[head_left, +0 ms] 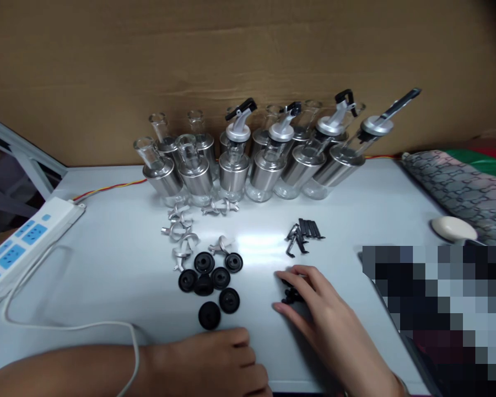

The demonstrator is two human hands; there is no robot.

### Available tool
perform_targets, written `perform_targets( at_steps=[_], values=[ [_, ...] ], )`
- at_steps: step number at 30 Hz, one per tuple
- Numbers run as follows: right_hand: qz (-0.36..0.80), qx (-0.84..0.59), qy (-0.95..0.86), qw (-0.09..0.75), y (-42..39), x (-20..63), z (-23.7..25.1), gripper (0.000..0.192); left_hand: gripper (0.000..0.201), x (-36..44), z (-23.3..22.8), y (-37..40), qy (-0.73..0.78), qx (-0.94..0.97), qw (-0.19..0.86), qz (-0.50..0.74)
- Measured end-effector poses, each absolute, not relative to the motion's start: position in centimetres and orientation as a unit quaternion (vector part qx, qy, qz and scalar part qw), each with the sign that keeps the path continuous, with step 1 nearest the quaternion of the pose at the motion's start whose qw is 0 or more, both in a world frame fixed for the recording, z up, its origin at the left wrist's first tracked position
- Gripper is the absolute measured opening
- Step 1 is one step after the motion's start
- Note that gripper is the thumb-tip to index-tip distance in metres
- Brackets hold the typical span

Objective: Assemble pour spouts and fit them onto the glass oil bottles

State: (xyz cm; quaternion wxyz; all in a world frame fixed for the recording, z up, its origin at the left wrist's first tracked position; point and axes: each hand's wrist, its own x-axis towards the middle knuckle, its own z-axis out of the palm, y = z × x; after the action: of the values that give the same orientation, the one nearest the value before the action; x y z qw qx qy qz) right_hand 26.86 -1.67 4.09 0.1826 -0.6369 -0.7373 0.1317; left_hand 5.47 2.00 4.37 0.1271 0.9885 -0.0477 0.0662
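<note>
My right hand reaches over a small pile of black plastic pieces on the table, thumb and fingers apart on either side of them. At the bottom edge rests my left hand, its fingers curled under, so whatever they hold, if anything, is hidden. Just beyond it lie several round black caps. Silver pourer spouts are scattered behind the caps. Farther up on the right are black levers, some lined up and some loose.
Glass bottles with metal sleeves stand in rows at the back; several carry pourer tops. A white power strip lies on the left, its cable crossing my left forearm. A white oval object sits on the right near patterned fabric.
</note>
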Motion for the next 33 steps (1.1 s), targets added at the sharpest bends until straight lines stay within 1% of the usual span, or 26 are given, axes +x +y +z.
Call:
perform_targets(
  at_steps=[4,6,13,19,22,27,29,33],
  values=[
    [0.155,-0.634,-0.732,0.196,-1.4,27.2,4.4,0.016,0.009,5.4,4.3,2.0,-0.045,0.988,0.131,0.065],
    [0.164,-0.634,-0.728,0.206,-1.4,27.3,4.4,0.013,0.01,5.5,4.4,2.0,-0.045,0.989,0.129,0.063],
    [0.178,-0.629,-0.718,0.24,-1.4,27.6,4.1,0.011,0.011,5.6,4.5,2.2,-0.048,0.989,0.125,0.067],
    [0.146,-0.636,-0.718,0.241,-0.3,28.4,3.9,0.01,0.008,5.5,4.4,2.1,-0.045,0.989,0.124,0.066],
    [0.136,-0.634,-0.724,0.234,0.0,28.7,4.2,0.014,0.008,5.5,4.2,2.1,-0.045,0.988,0.129,0.066],
    [0.126,-0.629,-0.737,0.213,-0.8,30.0,4.6,0.048,0.009,5.5,4.2,2.1,-0.042,0.987,0.138,0.074],
    [0.124,-0.625,-0.743,0.205,-1.3,30.6,4.6,0.05,0.007,5.4,4.3,2.1,-0.041,0.987,0.135,0.077],
    [0.126,-0.625,-0.74,0.214,-1.3,30.8,4.3,0.044,0.011,5.4,4.4,2.1,-0.043,0.988,0.128,0.072]
  ],
)
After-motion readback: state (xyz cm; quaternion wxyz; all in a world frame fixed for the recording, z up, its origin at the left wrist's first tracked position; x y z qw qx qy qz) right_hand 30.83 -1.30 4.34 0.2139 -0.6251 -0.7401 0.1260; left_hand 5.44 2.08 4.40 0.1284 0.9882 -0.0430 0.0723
